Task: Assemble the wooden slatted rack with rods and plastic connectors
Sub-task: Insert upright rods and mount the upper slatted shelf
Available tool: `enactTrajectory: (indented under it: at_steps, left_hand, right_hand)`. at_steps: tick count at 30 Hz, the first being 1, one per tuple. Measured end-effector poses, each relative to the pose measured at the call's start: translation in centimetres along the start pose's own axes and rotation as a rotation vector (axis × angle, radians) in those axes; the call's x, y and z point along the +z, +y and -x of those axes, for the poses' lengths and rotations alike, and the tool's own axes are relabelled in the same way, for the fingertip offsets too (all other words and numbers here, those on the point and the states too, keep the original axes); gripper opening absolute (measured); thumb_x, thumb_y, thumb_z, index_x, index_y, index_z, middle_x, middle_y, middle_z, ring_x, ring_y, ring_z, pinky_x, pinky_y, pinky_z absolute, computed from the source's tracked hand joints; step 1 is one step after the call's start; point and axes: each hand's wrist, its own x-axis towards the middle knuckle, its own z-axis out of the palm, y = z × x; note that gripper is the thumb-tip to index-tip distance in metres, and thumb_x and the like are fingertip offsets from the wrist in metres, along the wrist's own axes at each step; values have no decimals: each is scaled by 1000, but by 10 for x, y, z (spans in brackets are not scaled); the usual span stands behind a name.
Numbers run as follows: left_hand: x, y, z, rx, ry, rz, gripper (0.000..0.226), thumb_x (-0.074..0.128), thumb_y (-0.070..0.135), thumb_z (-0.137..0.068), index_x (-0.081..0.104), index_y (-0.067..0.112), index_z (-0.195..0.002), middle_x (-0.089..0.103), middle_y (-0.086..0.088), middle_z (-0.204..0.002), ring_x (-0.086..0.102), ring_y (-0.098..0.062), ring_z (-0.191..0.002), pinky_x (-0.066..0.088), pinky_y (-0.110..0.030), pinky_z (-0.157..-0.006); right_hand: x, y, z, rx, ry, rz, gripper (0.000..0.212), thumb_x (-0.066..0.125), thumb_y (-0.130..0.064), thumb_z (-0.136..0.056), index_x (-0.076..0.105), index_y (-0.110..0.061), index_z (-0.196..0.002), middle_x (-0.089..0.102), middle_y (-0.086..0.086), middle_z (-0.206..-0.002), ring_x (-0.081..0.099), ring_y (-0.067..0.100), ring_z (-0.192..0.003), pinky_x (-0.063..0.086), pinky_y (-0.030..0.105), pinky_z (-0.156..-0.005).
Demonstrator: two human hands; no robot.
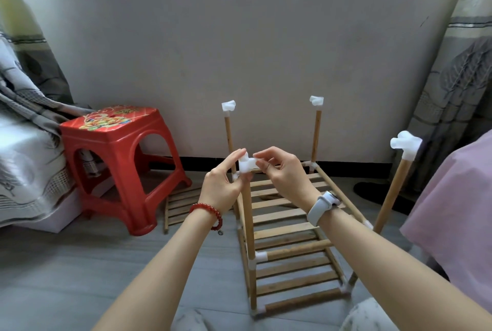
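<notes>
Since we have only the head view to go by, we begin at its centre, where both our hands meet over the near-left upright rod (248,213). Our left hand (222,185) pinches the white plastic connector (246,166) from the left between thumb and fingertips, and our right hand (286,173) pinches it from the right, so both are grasping the same piece. We hold it right at the top of that rod, apparently to line its socket up with the rod end and press it down; whether it is already seated we cannot tell, because our fingers cover the joint.

Below the hands, in the lower centre of the frame, the wooden slatted rack (290,245) stands on the grey floor, its slats lying flat and white joints at the corners. Three other uprights already carry connectors: the far-left cap (228,106) and far-right cap (316,101) in the middle of the frame, and the near-right cap (406,145) at the right edge. We judge this is the last post to be capped, so the next tier can sit level on four matching sockets.

Left of the rack, a spare slatted panel (181,207) lies flat on the floor, within reach, partly behind the red plastic stool (117,160) in the left middle.
</notes>
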Motion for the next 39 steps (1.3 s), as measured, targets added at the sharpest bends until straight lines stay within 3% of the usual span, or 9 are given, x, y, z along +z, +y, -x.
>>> enactTrajectory:
  at_steps: [3, 6, 9, 12, 15, 24, 32, 37, 39]
  left_hand:
    - [-9, 3, -2, -11, -94, -76, 53, 62, 21, -89, 42, 22, -138, 50, 4, -136, 47, -13, -123, 21, 11, -83]
    - [-32, 1, 2, -17, -140, -135, 57, 62, 22, -88, 39, 22, -140, 44, 7, -138, 36, -1, -125, 21, 2, -92]
    - [-67, -14, 11, -90, -40, -193, 49, 61, 20, -89, 47, 18, -135, 47, 2, -134, 41, -9, -126, 25, -12, -98]
    - [-109, -45, 26, -194, 26, -270, 41, 60, 20, -89, 52, 15, -130, 51, -2, -131, 47, -15, -123, 29, -16, -97]
    - [-146, -93, 50, -323, 72, -323, 38, 58, 21, -90, 55, 15, -127, 54, -5, -127, 50, -18, -118, 34, -23, -96]
    - [-151, -293, 104, -841, -107, -374, 41, 49, 22, -94, 44, 16, -134, 43, -10, -136, 44, -26, -122, 37, -33, -99]
    - [-93, -455, 119, -1101, -288, -430, 60, 48, 34, -93, 23, 23, -146, 20, -8, -152, 21, -30, -138, 28, -42, -109]
    - [-56, -535, 139, -1159, -456, -687, 77, 36, 66, -86, -5, 40, -146, -15, 0, -156, -17, -29, -142, 0, -57, -111]
    - [-41, -553, 157, -1103, -404, -805, 78, 22, 74, -83, -11, 41, -145, -20, 0, -155, -22, -30, -140, -9, -59, -108]
  right_hand:
    - [-4, -10, 1, 18, -23, 175, 22, 53, -15, -94, 63, -10, -114, 63, 6, -110, 57, 15, -93, 46, 20, -82]
    - [1, -29, 2, -63, 62, 351, 27, 50, -7, -93, 60, -6, -118, 59, 9, -119, 51, 23, -111, 42, 36, -96]
    - [21, -56, 4, -263, 197, 336, 26, 51, 4, -87, 62, -1, -110, 61, 12, -109, 54, 27, -104, 46, 38, -90]
    - [63, -73, 2, -355, 107, 253, 27, 50, 7, -84, 62, 0, -107, 60, 11, -103, 58, 23, -94, 51, 37, -80]
    - [130, -67, -2, -256, -67, 182, 28, 49, 6, -86, 61, -3, -109, 60, 9, -105, 58, 16, -90, 51, 34, -80]
    - [311, 90, -4, 409, -689, 430, 36, 36, -12, -96, 50, -10, -129, 57, 11, -127, 54, 26, -113, 41, 28, -87]
    - [420, 232, -40, 444, -893, 575, 40, 37, -21, -98, 44, -7, -135, 50, 14, -135, 48, 30, -122, 40, 33, -96]
    - [500, 291, -65, 293, -878, 663, 43, 37, -23, -98, 39, -6, -137, 41, 14, -140, 38, 32, -127, 36, 39, -98]
    - [528, 307, -76, 199, -852, 639, 47, 38, -21, -96, 31, -9, -141, 35, 13, -143, 33, 31, -130, 33, 39, -100]
